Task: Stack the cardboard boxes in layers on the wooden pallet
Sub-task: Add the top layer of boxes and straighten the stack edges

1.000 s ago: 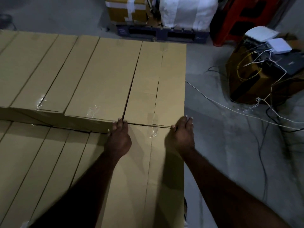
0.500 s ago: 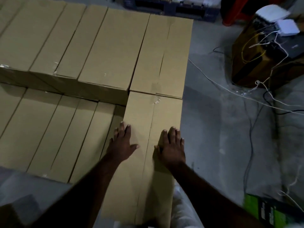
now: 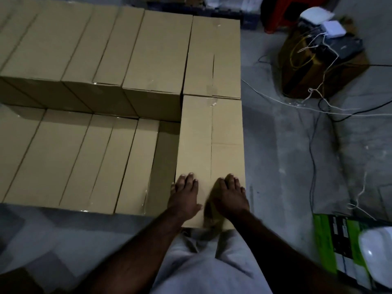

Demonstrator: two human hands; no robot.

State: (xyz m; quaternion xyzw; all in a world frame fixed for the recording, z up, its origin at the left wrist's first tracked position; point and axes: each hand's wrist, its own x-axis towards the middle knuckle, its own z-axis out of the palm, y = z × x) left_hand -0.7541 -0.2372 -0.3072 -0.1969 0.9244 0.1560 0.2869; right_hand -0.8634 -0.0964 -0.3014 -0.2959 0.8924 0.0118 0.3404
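Observation:
A long brown cardboard box [image 3: 211, 143] lies on the upper layer at the right end of the stack, its far end butted against another upper box [image 3: 212, 56]. My left hand [image 3: 184, 198] and my right hand [image 3: 230, 198] rest flat, palms down and fingers apart, on the near end of its top. A far row of upper-layer boxes [image 3: 95, 49] stands behind a lower layer of boxes [image 3: 74, 158] to the left. The pallet itself is hidden under the boxes.
Grey concrete floor [image 3: 282, 166] runs along the right of the stack, crossed by white and black cables [image 3: 314, 107]. A brown crate with white devices [image 3: 318, 60] sits far right. A green-and-black carton [image 3: 339, 240] lies near my right side.
My hands slid back from the box's far seam to its near end. The view pulled back, so the stack's front edge and my legs now show.

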